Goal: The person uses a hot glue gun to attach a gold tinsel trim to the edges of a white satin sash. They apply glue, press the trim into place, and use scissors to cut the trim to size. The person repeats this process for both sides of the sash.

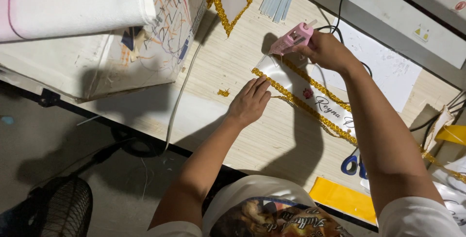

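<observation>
Wooden worktable [233, 72] underneath: white sash [310, 96] lies flat at centre, gold trim [291, 96] along its edges. Left hand [250, 102] presses it down, fingers spread; right hand [326, 50] grips the pink glue gun [291, 39]. Sash looks light, limp, slippery; best pinned flat near the trim.

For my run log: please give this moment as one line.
left hand: pressing gold glitter trim | right hand: holding pink glue gun | white satin sash

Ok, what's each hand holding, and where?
Right hand grips the pink glue gun by its handle. Left hand holds nothing, resting flat by the sash's gold trim.
</observation>
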